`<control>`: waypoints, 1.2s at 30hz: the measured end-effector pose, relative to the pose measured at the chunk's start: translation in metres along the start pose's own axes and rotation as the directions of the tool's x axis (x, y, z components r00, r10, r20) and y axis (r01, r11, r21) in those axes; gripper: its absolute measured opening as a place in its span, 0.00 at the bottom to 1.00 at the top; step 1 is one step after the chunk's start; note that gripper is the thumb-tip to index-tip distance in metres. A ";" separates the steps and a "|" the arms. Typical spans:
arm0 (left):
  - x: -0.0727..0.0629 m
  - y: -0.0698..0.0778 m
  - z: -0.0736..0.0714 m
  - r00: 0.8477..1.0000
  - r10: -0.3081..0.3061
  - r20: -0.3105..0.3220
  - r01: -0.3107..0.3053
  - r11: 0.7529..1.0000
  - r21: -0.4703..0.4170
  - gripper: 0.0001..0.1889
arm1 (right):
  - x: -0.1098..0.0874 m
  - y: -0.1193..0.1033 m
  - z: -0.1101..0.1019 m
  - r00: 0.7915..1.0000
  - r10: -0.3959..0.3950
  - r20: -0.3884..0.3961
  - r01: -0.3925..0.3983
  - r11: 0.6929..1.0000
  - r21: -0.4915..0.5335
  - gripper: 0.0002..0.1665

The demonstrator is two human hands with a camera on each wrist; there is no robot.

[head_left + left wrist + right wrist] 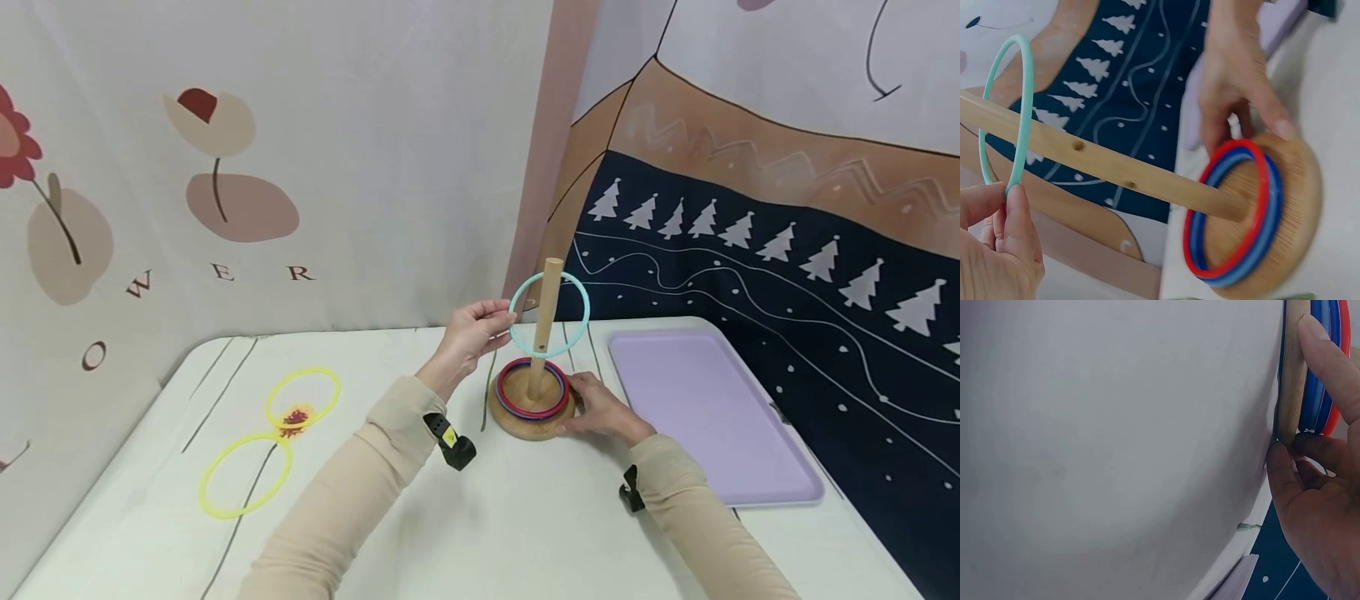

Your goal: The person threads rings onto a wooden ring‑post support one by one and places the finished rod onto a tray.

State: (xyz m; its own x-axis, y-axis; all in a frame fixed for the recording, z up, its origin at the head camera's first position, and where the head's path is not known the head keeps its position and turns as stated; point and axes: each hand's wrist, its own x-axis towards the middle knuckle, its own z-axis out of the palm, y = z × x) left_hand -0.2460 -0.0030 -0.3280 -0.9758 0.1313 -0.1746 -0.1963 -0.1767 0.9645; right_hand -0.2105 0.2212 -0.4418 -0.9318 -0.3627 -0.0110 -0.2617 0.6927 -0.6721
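Note:
A round wooden base (534, 429) with an upright wooden peg (549, 304) stands on the table. My left hand (470, 336) pinches a mint-green ring (1024, 106) between thumb and fingers. The peg's upper part passes through this ring, which hangs well above the base. Down at the base's right edge, my right hand (600, 410) grips the rim, thumb and fingers spread along it, as the right wrist view shows. Around the peg's foot lie a red ring (1262, 187) on top and blue rings (1315, 400) beneath it.
Two yellow rings (287, 467) lie on the white table at the left, close together near a printed flower. A lilac tray (690, 392) sits to the right of the base. Printed fabric walls stand behind and to the right.

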 end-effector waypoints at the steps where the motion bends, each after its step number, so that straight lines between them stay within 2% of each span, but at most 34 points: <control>1: 0.001 -0.004 -0.001 1.000 -0.005 0.000 0.005 1.000 0.013 0.13 | 0.000 0.000 0.000 1.000 -0.004 0.000 0.004 1.000 0.003 0.50; 9: 0.009 -0.044 -0.019 0.997 -0.081 -0.019 0.083 0.980 0.180 0.13 | 0.001 0.001 0.001 1.000 0.025 0.004 -0.025 1.000 0.009 0.53; 16: 0.015 -0.069 -0.029 0.991 -0.131 -0.038 0.136 0.961 0.242 0.11 | 0.001 0.000 0.000 1.000 0.027 0.003 -0.027 1.000 -0.010 0.50; 20: 0.016 -0.076 -0.028 0.990 -0.137 -0.038 0.142 0.952 0.272 0.11 | 0.000 0.000 0.000 1.000 0.021 0.000 -0.021 1.000 -0.004 0.49; 27: 0.018 -0.081 -0.028 0.989 -0.133 -0.068 0.147 0.947 0.284 0.09 | 0.001 0.001 -0.001 0.999 0.033 0.006 -0.033 0.999 0.010 0.52; 36: 0.020 -0.085 -0.026 0.989 -0.089 -0.118 0.126 0.925 0.358 0.09 | 0.001 0.001 0.000 1.000 0.025 -0.003 -0.025 1.000 -0.003 0.55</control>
State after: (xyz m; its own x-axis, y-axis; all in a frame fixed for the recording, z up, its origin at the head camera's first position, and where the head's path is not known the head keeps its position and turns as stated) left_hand -0.2517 -0.0103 -0.4186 -0.9588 0.0308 -0.2823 -0.2705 0.2024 0.9412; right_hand -0.2123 0.2218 -0.4423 -0.9390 -0.3431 -0.0258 -0.2386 0.7034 -0.6695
